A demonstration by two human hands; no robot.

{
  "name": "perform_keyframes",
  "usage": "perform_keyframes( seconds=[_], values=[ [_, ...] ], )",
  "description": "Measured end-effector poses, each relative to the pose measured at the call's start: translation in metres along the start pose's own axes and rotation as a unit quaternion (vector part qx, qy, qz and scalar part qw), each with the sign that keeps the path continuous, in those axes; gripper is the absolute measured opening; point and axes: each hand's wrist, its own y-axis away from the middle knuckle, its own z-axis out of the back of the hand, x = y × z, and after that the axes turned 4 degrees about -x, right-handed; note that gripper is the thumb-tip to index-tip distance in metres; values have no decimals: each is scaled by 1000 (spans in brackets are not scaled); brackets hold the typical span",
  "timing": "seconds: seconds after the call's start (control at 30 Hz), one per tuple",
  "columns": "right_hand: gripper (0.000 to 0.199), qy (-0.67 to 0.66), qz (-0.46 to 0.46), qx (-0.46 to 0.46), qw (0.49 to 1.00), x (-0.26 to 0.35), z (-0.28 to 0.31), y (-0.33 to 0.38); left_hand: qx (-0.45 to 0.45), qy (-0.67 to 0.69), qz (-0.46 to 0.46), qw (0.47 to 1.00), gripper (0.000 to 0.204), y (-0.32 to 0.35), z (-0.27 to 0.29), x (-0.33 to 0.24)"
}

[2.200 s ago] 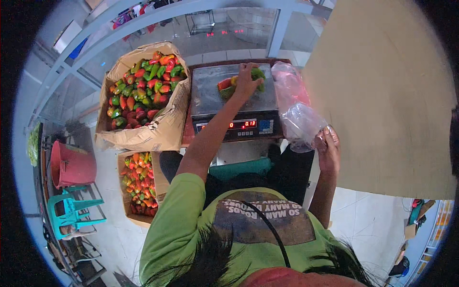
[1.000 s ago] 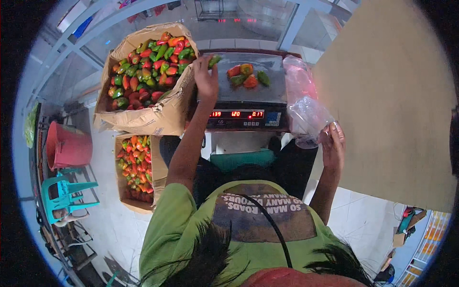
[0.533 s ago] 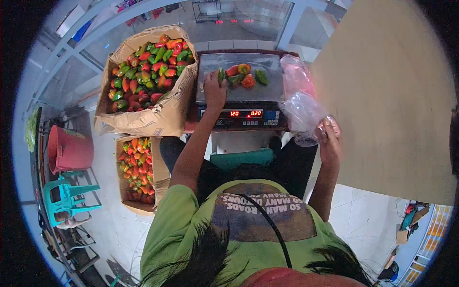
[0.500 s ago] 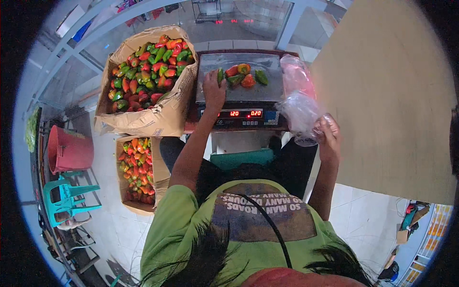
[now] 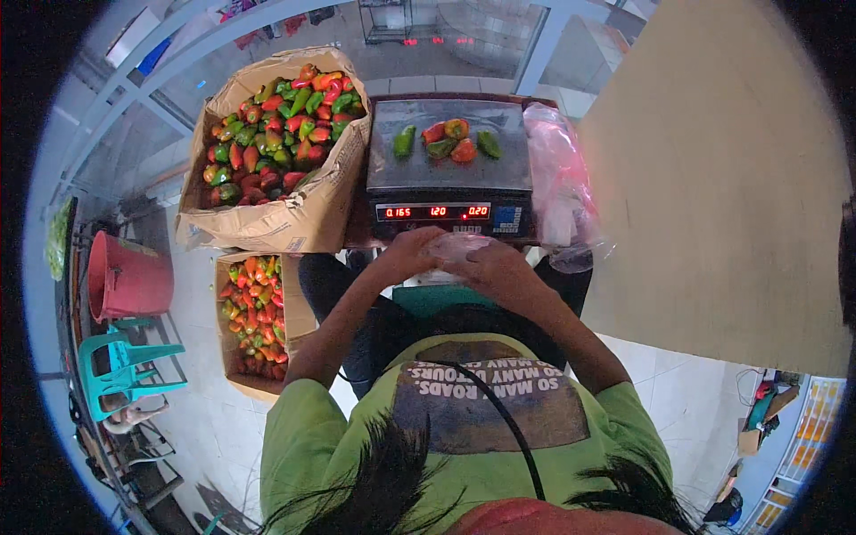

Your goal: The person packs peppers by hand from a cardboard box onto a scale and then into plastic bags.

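Observation:
Both hands meet just in front of a digital scale [image 5: 383, 191], above my lap. Between them is a clear plastic bag [image 5: 459, 242], partly hidden by the fingers. My left hand [image 5: 411, 257] grips its left side, and my right hand [image 5: 499, 267] has hold of its right side. On the scale's metal plate lie several red, orange and green bell peppers [image 5: 463, 151], with one green pepper [image 5: 405, 142] apart at the left and another [image 5: 488, 144] at the right. The scale's display is lit in red.
A large cardboard box [image 5: 330, 201] full of peppers stands left of the scale, with a smaller box [image 5: 301, 312] of peppers below it. Pink and clear plastic bags [image 5: 557, 178] lie right of the scale. A board [image 5: 713, 196] fills the right; a red bin [image 5: 134, 281] and green chair [image 5: 129, 370] stand far left.
My left hand has let go of the green pepper on the plate and drawn back. My right hand has brought a clear bag over from the right, and both hands now hold it.

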Motion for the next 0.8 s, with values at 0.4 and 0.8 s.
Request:
perform_keyframes(
  seconds=[0.4, 0.8],
  values=[
    [25, -67, -19, 201, 977, -13, -28, -22, -312, -31, -20, 949, 20, 43, 7, -6],
    [33, 109, -131, -69, 983, -190, -29, -54, -352, -78, 3, 933, 20, 59, 5, 19]
  ],
)
